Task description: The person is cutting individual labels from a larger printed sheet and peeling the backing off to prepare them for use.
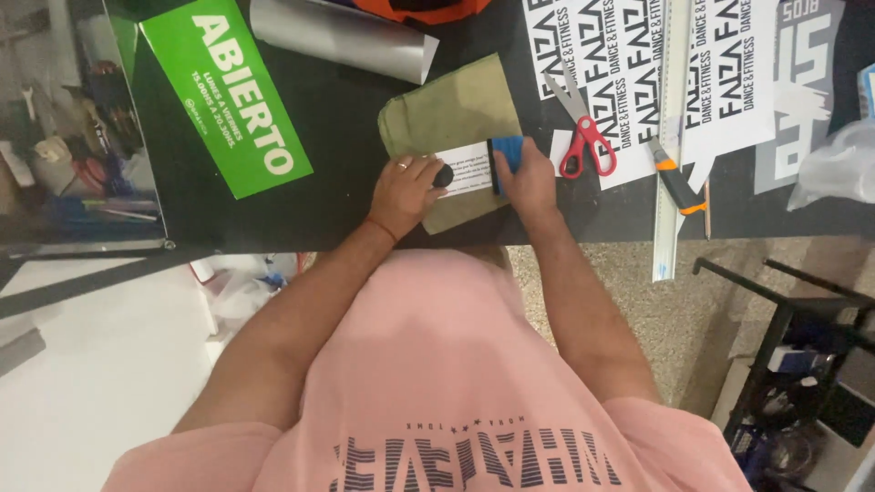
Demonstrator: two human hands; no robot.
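Observation:
An olive-green cloth piece (456, 114) lies on the dark table (346, 118) in front of me, with a small white printed strip (465, 169) laid across its near part. My left hand (404, 193) rests flat on the strip's left end, next to a small black round object (443, 176). My right hand (527, 180) grips a blue squeegee (508, 157) and presses it on the strip's right end.
Red-handled scissors (583, 137), an orange-and-black utility knife (676, 182) and a long metal ruler (672, 137) lie to the right over white printed sheets (638, 64). A green sign (228, 91) and a grey vinyl roll (346, 36) sit left. A plastic bag (838, 164) is at far right.

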